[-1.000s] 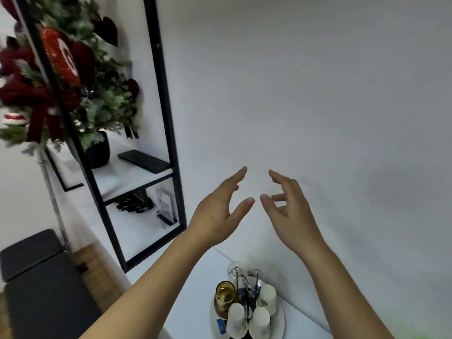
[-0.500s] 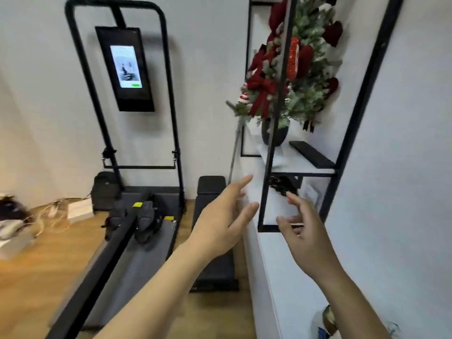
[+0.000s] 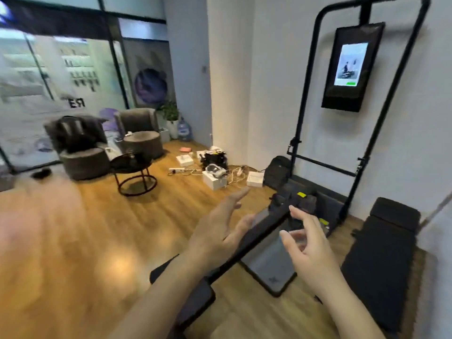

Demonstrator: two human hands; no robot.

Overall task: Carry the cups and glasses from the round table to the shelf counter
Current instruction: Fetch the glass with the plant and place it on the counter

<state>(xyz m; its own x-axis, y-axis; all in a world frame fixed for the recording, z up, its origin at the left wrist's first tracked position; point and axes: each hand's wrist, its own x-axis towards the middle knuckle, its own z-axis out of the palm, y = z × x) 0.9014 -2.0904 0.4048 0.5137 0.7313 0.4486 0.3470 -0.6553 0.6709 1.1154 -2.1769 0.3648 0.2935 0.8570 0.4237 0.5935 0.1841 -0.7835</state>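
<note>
Both hands are held out empty over the wooden floor: the left hand (image 3: 220, 231) is spread flat, the right hand (image 3: 308, 250) loosely open with fingers curled. The round table (image 3: 133, 165) stands well beyond the left hand, beside the grey armchairs (image 3: 84, 152); whatever is on it is too blurred to tell.

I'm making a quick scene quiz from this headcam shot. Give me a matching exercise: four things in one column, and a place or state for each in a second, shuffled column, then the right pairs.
Things:
1. left hand
2. round table
3. wall screen
4. water jug

Places or states:
A. hung on the black frame, lit
B. on the floor in the far corner, beside a potted plant
C. empty, fingers spread
D. in front of the grey armchairs

Pairs: 1-C, 2-D, 3-A, 4-B
</note>
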